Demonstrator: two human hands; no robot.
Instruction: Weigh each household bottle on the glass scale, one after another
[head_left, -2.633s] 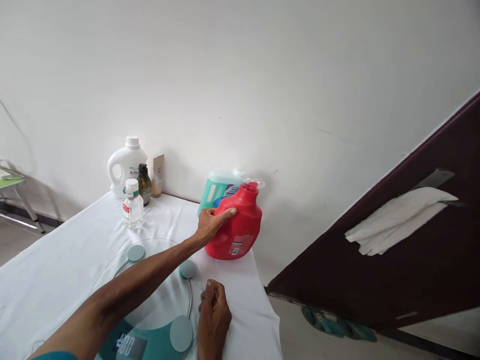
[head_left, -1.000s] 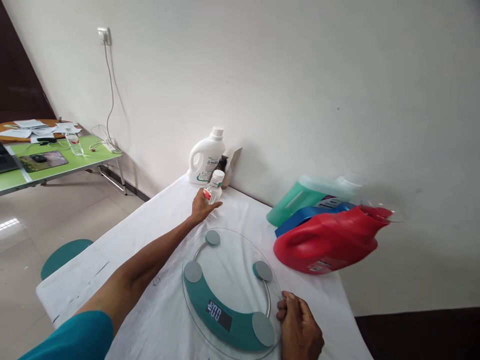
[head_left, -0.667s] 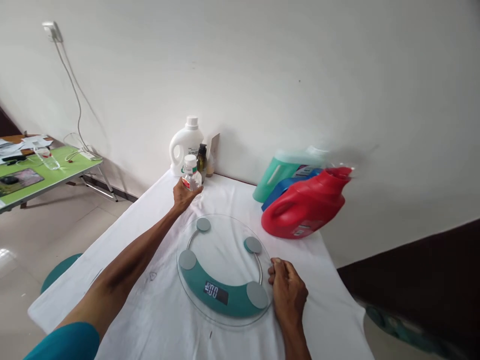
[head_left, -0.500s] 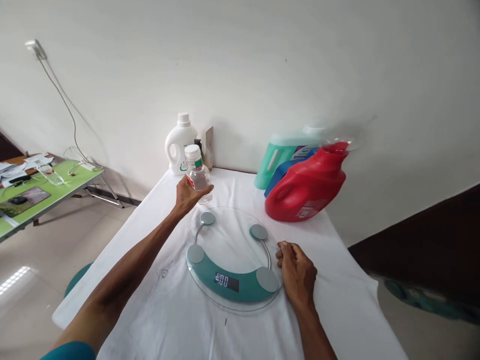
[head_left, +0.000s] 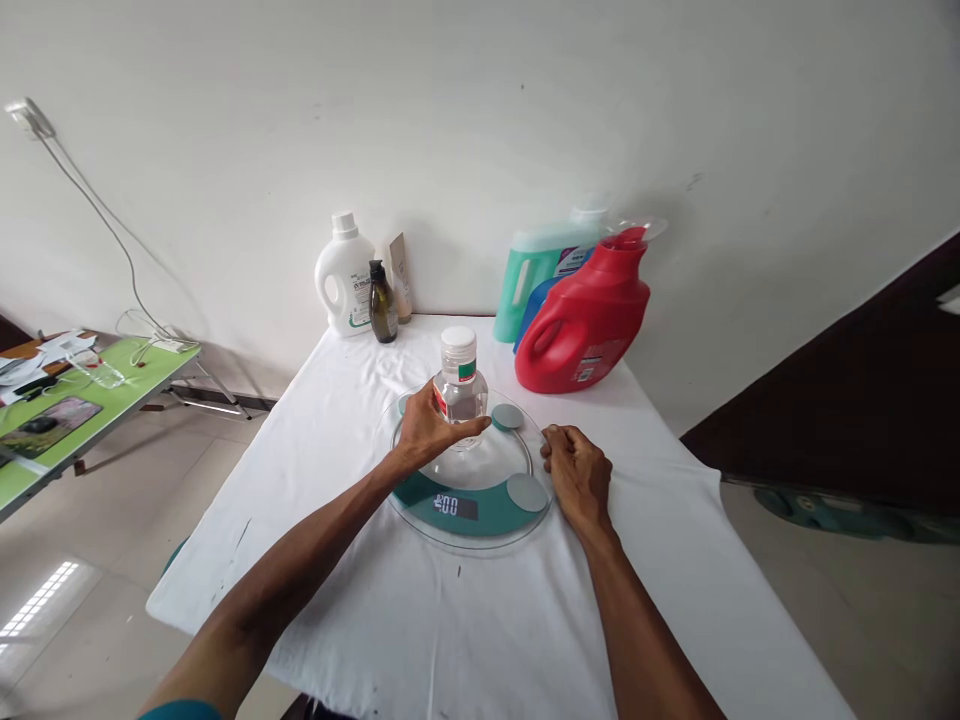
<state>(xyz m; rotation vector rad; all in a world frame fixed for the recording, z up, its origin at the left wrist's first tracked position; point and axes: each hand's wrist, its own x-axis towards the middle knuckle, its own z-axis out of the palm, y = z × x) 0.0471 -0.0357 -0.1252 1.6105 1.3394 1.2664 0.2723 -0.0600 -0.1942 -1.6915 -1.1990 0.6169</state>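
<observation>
My left hand grips a small clear bottle with a white cap and a red and green label, holding it upright over the middle of a round glass scale. The scale has a teal band and a lit display. Whether the bottle's base touches the glass is hidden by my fingers. My right hand rests curled on the white tablecloth, its fingers against the scale's right rim.
A red jug, a blue one and a green one stand at the back right by the wall. A white jug, a dark pump bottle and a tube stand at the back left. A green table is far left, a dark door right.
My left hand let go of the red jug, took the small clear bottle from the back left and carried it over the scale. My right hand stayed at the scale's rim.
</observation>
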